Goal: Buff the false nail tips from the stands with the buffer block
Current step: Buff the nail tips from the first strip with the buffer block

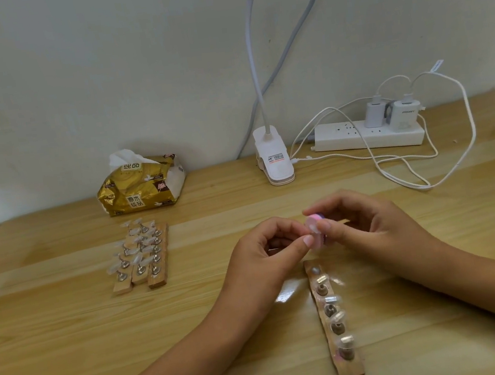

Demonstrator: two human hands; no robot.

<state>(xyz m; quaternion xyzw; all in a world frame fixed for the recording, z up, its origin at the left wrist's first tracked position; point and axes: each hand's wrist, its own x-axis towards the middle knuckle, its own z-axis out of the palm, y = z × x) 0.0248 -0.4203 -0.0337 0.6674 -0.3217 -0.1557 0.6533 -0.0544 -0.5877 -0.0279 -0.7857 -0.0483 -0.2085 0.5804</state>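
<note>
Nearest me: both forearms come in from the bottom edge. Just to their right a single wooden stand [350, 369] lies lengthwise on the table [70, 336], running near to far. I count four pegs on it carrying clear nail tips [335, 317], slightly blurred.

Just beyond the far end of that stand, the hands meet above the table. The right hand [367, 222] has its fingers curled round the pink buffer block [318, 234], thumb on the near side and fingertips over the top. The left hand [263, 248] is curled too, thumb and forefinger pinched on a pale, translucent loose tip [312, 226]. That tip sits against the left face of the block. Its edges are too blurred for me to tell how it is angled.

Left of centre and well apart from the hands, three more stands [140, 281] lie side by side, touching, their pegs crowded with clear tips.

Far side, along the wall: a gold tissue pack [136, 189] on the left, a white clip lamp [274, 161] in the middle, and a white power strip [368, 136] on the right. Two chargers [373, 114] are plugged into the strip, and white cables [457, 166] loop over the table.
</note>
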